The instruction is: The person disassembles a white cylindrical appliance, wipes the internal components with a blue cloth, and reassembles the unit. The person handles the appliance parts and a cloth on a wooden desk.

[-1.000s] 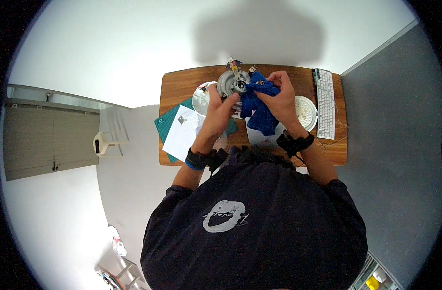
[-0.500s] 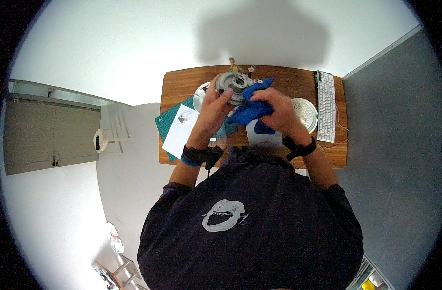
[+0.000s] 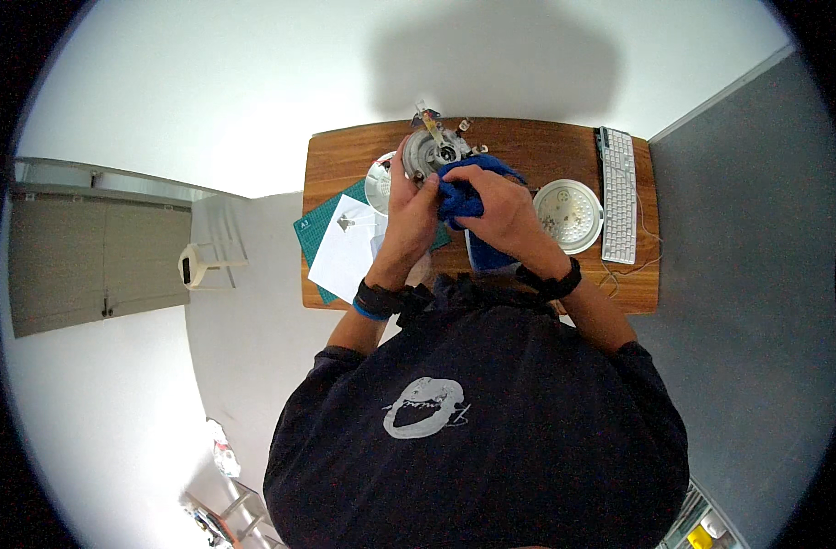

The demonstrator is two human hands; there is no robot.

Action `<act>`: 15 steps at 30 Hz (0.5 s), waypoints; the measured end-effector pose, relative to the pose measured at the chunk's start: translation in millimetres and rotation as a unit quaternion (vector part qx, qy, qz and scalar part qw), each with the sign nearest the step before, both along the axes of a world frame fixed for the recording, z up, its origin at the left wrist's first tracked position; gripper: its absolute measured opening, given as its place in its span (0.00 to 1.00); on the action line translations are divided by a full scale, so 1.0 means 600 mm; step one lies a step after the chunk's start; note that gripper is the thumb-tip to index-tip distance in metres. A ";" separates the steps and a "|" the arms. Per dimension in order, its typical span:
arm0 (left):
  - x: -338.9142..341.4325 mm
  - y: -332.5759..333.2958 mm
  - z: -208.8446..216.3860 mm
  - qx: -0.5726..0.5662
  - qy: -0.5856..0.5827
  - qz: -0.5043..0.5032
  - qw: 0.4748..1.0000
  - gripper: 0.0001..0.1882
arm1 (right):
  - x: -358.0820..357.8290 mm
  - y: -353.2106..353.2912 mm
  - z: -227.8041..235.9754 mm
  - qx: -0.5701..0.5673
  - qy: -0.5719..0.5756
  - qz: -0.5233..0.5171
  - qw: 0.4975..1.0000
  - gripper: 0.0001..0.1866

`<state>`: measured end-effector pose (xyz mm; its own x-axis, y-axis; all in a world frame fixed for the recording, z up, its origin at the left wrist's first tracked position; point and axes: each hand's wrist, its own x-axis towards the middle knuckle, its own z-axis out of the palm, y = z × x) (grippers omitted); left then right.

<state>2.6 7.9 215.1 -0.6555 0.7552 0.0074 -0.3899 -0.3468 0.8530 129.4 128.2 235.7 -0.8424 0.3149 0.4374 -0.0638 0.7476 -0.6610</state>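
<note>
A round grey metal part (image 3: 420, 157), with ringed steps and several prongs and a yellowish piece at its far end, is held up over the table. My left hand (image 3: 411, 215) is closed round its left and near side. My right hand (image 3: 500, 206) grips a bunched blue cloth (image 3: 484, 166), pressed against the right side of the part. The palms hide the near edge of the part and some of the cloth. Under the hands, a white round dish (image 3: 376, 190) shows partly at the left.
On the wooden table (image 3: 564, 151) lie a green cutting mat (image 3: 319, 233) and white paper (image 3: 338, 253) at left. At right are a white round bowl (image 3: 572, 240) of small pieces and a white keyboard (image 3: 618, 197) with its cable. A cream stool (image 3: 195, 265) stands on the left.
The right hand and cloth have moved left and closer to the left hand, the cloth now more bunched. The metal part has tilted and shifted slightly left.
</note>
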 end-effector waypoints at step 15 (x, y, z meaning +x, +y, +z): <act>-0.016 0.009 -0.043 -0.054 -0.093 0.022 0.994 0.23 | 0.014 0.016 -0.014 -0.025 -0.103 0.084 0.991 0.29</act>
<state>-7.2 13.2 189.2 -0.6709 0.7152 -0.1959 -0.5299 -0.2776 0.8013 137.9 137.6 227.1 -0.9543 0.1804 0.2381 -0.0439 0.7035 -0.7093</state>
